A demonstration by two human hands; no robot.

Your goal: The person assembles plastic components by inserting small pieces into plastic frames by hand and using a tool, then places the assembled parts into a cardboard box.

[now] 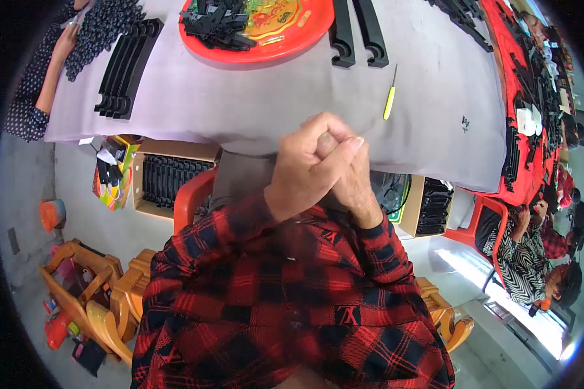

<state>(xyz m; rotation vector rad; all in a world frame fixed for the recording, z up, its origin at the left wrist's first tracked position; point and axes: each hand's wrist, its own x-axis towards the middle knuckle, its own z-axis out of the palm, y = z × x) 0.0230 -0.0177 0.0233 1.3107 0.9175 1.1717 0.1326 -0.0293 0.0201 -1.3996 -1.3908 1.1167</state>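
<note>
My left hand (300,170) and my right hand (353,178) are clasped together in front of the near table edge. The fingers of both are closed, the left ones bent over the top. Whatever lies between the palms, if anything, is hidden. Beyond them on the grey cloth (279,97) lies a thin pointed tool with a yellow handle (389,104), to the right. Two long black plastic strips with hooked ends, the left strip (342,39) and the right strip (370,35), lie farther off. A red tray (259,57) holds a heap of flat black parts (217,26).
At the left stand several joined black strips (128,71) beside a pile of small black pieces (104,35), where another person's hand (65,42) works. Cartons of black parts, left carton (175,150) and right carton (435,207), sit below the table edge. A red chair (189,198) is close by.
</note>
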